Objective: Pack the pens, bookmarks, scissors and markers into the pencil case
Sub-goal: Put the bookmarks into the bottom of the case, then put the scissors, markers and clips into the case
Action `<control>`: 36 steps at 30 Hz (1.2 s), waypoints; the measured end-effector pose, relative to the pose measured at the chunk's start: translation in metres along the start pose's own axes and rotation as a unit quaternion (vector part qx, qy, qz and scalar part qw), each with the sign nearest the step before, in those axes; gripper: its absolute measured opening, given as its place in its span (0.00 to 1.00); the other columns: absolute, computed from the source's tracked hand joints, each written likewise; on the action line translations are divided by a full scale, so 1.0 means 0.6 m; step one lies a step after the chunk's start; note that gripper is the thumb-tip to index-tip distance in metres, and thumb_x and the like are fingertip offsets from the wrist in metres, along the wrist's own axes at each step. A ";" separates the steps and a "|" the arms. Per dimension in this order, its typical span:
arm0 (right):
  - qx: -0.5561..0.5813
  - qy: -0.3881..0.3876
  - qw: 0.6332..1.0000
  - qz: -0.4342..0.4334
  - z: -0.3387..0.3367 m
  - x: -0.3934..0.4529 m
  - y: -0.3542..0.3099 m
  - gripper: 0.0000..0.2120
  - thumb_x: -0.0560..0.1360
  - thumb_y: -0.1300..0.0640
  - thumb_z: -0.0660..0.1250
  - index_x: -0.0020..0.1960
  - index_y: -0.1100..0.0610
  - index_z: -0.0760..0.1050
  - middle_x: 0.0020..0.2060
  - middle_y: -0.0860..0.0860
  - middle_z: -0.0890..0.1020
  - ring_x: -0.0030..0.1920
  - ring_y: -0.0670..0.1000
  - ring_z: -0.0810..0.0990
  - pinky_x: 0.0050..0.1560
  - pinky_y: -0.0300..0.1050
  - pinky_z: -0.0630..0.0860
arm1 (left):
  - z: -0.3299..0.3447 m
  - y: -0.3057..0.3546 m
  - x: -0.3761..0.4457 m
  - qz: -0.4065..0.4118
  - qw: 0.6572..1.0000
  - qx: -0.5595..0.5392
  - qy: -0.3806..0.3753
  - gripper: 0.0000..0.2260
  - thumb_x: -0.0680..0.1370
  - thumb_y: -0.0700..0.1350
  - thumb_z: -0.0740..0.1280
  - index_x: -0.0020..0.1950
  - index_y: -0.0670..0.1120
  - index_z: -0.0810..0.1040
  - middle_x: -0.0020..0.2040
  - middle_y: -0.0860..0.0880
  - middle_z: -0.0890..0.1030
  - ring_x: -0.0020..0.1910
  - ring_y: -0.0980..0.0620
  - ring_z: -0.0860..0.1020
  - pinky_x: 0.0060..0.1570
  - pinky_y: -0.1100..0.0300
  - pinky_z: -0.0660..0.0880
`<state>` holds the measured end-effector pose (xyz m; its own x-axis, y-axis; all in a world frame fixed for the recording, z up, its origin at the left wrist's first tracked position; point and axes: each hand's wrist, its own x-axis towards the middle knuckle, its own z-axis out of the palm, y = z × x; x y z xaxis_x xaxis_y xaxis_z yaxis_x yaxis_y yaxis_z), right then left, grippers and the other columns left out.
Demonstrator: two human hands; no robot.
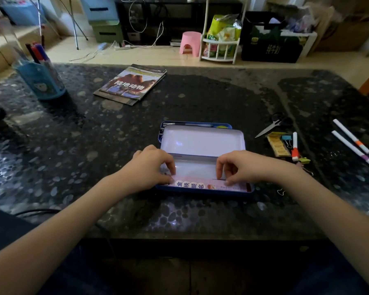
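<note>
Nearest the camera, at the bottom of the frame, two bare forearms reach in over the dark speckled stone table (200, 99). The left hand (149, 165) and right hand (241, 167) both curl their fingertips onto a long pink printed bookmark (202, 183), pinching it along the near edge of the open blue metal pencil case (205, 189), which sits in the centre of the frame with its white-lined lid (202, 141) raised.

Still outside the case, at the right of the frame, lie the black-handled scissors (274, 124), a yellow bookmark strip (278, 145), a short white marker with a red cap (295, 149) and two long white pens (354, 144). A blue pen holder (41, 80) stands upper left, with a stack of magazines (132, 84) beside it.

The step in hand seems to be seating the bookmark flat. It would go best pressed evenly from both ends so it lies along the floor without buckling, leaving room for the bulkier scissors and markers.
</note>
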<state>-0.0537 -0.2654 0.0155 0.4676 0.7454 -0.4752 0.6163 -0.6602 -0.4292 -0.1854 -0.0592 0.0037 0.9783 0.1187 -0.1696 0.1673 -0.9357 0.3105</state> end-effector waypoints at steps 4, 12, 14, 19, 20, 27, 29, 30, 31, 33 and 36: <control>-0.012 -0.007 1.000 0.005 -0.002 -0.001 0.001 0.08 0.72 0.60 0.71 0.50 0.52 0.77 0.40 0.49 0.79 0.39 0.46 0.76 0.37 0.37 0.73 | -0.004 -0.002 0.000 0.009 1.000 0.012 -0.025 0.09 0.71 0.54 0.71 0.47 0.58 0.74 0.42 0.62 0.71 0.52 0.58 0.62 0.60 0.49 0.63; -0.015 -0.015 1.000 0.019 -0.006 -0.001 0.006 0.08 0.72 0.60 0.71 0.49 0.51 0.76 0.42 0.50 0.79 0.41 0.47 0.77 0.37 0.38 0.74 | -0.016 -0.011 0.010 0.048 0.994 -0.036 -0.096 0.14 0.71 0.42 0.72 0.55 0.55 0.82 0.46 0.60 0.80 0.43 0.61 0.76 0.46 0.68 0.72; -0.017 -0.015 1.000 0.017 -0.007 -0.001 0.006 0.08 0.72 0.61 0.71 0.49 0.52 0.76 0.41 0.49 0.79 0.40 0.47 0.77 0.37 0.37 0.73 | -0.007 -0.012 0.012 0.052 0.996 -0.013 -0.074 0.15 0.71 0.44 0.72 0.56 0.57 0.79 0.48 0.59 0.78 0.49 0.59 0.74 0.55 0.57 0.73; -0.015 -0.018 1.000 0.017 -0.007 -0.001 0.009 0.09 0.72 0.61 0.71 0.48 0.51 0.76 0.42 0.49 0.78 0.41 0.47 0.76 0.40 0.39 0.74 | -0.007 -0.022 0.013 0.077 0.996 0.021 -0.038 0.08 0.68 0.51 0.74 0.45 0.56 0.79 0.45 0.61 0.76 0.52 0.58 0.70 0.57 0.52 0.70; -0.012 -0.019 1.000 0.019 -0.007 -0.001 0.009 0.09 0.72 0.61 0.71 0.49 0.51 0.76 0.43 0.50 0.79 0.41 0.47 0.77 0.41 0.39 0.75 | -0.009 -0.023 0.013 0.079 0.996 0.019 -0.045 0.07 0.68 0.51 0.74 0.45 0.55 0.81 0.45 0.60 0.77 0.52 0.57 0.70 0.57 0.52 0.70; 0.003 0.067 0.998 0.000 -0.033 -0.007 0.016 0.09 0.73 0.64 0.68 0.45 0.49 0.76 0.44 0.47 0.78 0.45 0.46 0.78 0.45 0.41 0.77 | -0.012 -0.020 0.018 0.083 0.991 0.002 -0.101 0.09 0.73 0.47 0.71 0.51 0.57 0.78 0.45 0.60 0.77 0.48 0.59 0.72 0.55 0.55 0.72; -0.031 0.261 0.964 0.028 -0.057 0.004 0.044 0.12 0.73 0.67 0.65 0.45 0.50 0.75 0.46 0.49 0.77 0.46 0.49 0.77 0.45 0.44 0.75 | -0.015 -0.017 0.017 0.085 0.990 -0.008 -0.108 0.11 0.73 0.45 0.71 0.53 0.56 0.79 0.44 0.59 0.76 0.47 0.60 0.72 0.53 0.59 0.72; -0.061 0.346 0.934 0.061 -0.071 0.013 0.064 0.14 0.72 0.70 0.64 0.48 0.51 0.76 0.48 0.51 0.77 0.49 0.52 0.77 0.47 0.47 0.75 | -0.016 -0.016 0.016 0.087 0.990 -0.010 -0.109 0.11 0.73 0.45 0.71 0.54 0.56 0.80 0.44 0.59 0.76 0.46 0.60 0.72 0.53 0.61 0.71; -0.093 0.387 0.912 0.099 -0.083 0.022 0.085 0.18 0.71 0.71 0.63 0.53 0.53 0.77 0.52 0.54 0.77 0.53 0.55 0.77 0.50 0.51 0.76 | -0.017 -0.015 0.015 0.089 0.990 -0.010 -0.109 0.11 0.73 0.44 0.71 0.54 0.55 0.80 0.44 0.59 0.77 0.46 0.61 0.72 0.53 0.62 0.71; -0.152 0.344 0.909 0.179 -0.096 0.041 0.115 0.26 0.71 0.73 0.61 0.65 0.52 0.73 0.63 0.55 0.75 0.61 0.58 0.75 0.57 0.55 0.76 | -0.017 -0.014 0.015 0.089 0.990 -0.013 -0.111 0.11 0.73 0.44 0.71 0.54 0.54 0.81 0.45 0.58 0.78 0.48 0.61 0.73 0.54 0.64 0.70; -0.226 0.240 0.917 0.224 -0.080 0.058 0.136 0.25 0.75 0.70 0.58 0.69 0.52 0.71 0.67 0.57 0.73 0.64 0.59 0.75 0.58 0.54 0.75 | -0.016 -0.013 0.014 0.080 0.990 -0.026 -0.114 0.10 0.73 0.44 0.71 0.54 0.53 0.81 0.46 0.58 0.78 0.49 0.60 0.74 0.55 0.64 0.70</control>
<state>0.0435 -0.2888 0.0009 0.8959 0.4358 -0.0865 0.4440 -0.8849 0.1404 -0.1772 -0.0478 0.0088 0.9406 -0.1132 -0.3201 0.0251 -0.9171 0.3979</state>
